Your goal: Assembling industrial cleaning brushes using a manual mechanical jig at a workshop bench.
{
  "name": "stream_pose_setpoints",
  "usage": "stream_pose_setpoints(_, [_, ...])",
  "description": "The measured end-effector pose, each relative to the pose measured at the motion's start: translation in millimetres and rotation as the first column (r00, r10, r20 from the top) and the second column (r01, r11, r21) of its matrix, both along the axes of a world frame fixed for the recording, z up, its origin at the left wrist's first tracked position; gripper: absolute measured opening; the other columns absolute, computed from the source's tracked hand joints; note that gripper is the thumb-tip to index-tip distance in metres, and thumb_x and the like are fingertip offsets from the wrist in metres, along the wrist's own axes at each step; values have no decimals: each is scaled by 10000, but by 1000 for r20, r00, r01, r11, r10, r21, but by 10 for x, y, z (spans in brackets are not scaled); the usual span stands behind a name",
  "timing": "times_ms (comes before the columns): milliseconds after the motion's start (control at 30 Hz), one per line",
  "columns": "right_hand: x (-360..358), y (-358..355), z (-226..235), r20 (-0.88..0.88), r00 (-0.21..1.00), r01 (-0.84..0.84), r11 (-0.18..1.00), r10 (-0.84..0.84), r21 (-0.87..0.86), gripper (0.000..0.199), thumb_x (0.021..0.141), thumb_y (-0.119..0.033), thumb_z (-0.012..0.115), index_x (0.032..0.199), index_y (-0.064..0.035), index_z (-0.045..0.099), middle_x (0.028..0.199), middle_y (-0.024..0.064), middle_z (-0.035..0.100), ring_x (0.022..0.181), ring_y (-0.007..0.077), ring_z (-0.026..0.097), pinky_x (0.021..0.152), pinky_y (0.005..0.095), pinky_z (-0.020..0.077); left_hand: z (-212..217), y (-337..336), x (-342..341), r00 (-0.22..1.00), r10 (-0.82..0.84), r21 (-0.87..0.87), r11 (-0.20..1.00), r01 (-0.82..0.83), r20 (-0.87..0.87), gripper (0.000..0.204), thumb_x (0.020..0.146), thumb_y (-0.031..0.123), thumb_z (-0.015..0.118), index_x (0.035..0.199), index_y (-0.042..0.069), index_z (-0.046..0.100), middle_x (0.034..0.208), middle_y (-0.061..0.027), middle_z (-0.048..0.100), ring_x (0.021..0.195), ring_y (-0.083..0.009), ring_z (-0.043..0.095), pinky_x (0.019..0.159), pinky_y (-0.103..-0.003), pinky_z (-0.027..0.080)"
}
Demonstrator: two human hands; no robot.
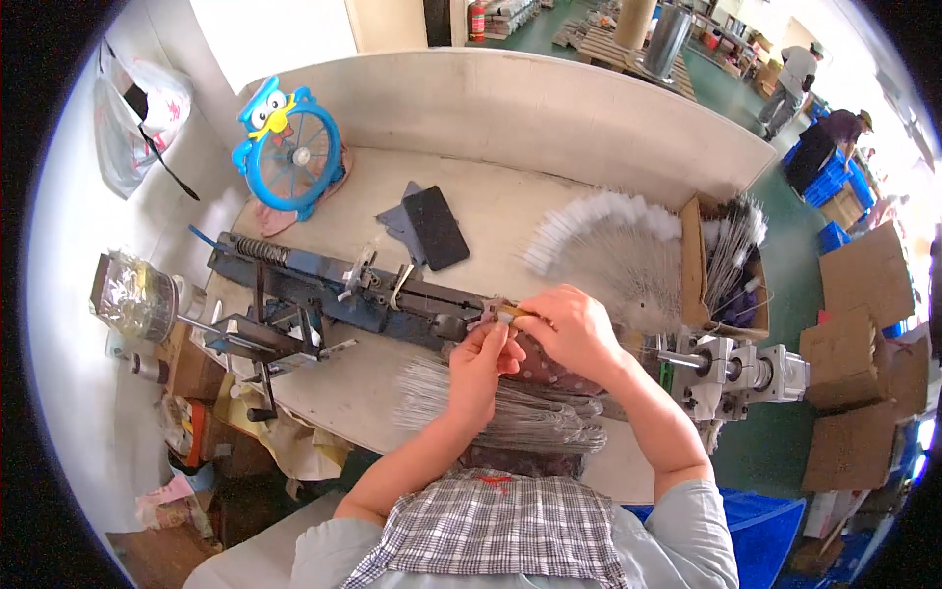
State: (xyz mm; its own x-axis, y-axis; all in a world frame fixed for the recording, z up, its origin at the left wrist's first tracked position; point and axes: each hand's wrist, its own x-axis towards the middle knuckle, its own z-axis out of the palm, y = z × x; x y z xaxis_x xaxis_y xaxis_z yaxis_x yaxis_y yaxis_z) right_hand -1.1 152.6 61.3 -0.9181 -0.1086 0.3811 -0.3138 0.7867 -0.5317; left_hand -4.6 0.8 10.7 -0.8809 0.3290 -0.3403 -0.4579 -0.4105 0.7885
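Note:
My left hand (478, 371) is closed in a pinch at the near side of the long dark metal bench jig (392, 292). Its fingertips meet a small pale piece (505, 317), too small to name. Above and to the right, my right hand (572, 329) pinches close to the same spot. A short yellowish piece (512, 309) shows at its fingertips. The fingers hide most of what both hands hold. Below my hands, a bundle of thin looped metal wires (530, 422) lies on dark dotted cloth (554, 368).
Behind my right hand, white-tufted wire brushes (608, 236) fan out beside a cardboard box (695, 260) of more wires. A dark phone (436, 228) and a blue fan (294, 155) stand farther back. A hand crank (262, 412) juts out left, a metal clamp machine (736, 368) right.

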Motion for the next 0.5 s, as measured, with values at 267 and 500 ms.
stream_pose_setpoints(267, [-27,-27,19,243,970,87,968,-28,-235,218,777,-232,628,887,-48,669,810,124,640,792,310,599,722,395,476,156,-15,-60,997,-38,49,998,34,72,439,969,422,394,1022,18,558,859,-82,630,815,-173,613,775,-312,475])
stream_pose_setpoints(500, [85,-262,-67,-150,983,107,994,-101,33,271,701,-203,715,931,-67,674,904,52,633,882,245,584,752,357,474,63,72,18,986,116,237,961,-141,119,356,955,391,430,1060,69,538,964,-59,603,925,-168,579,836,-334,449])
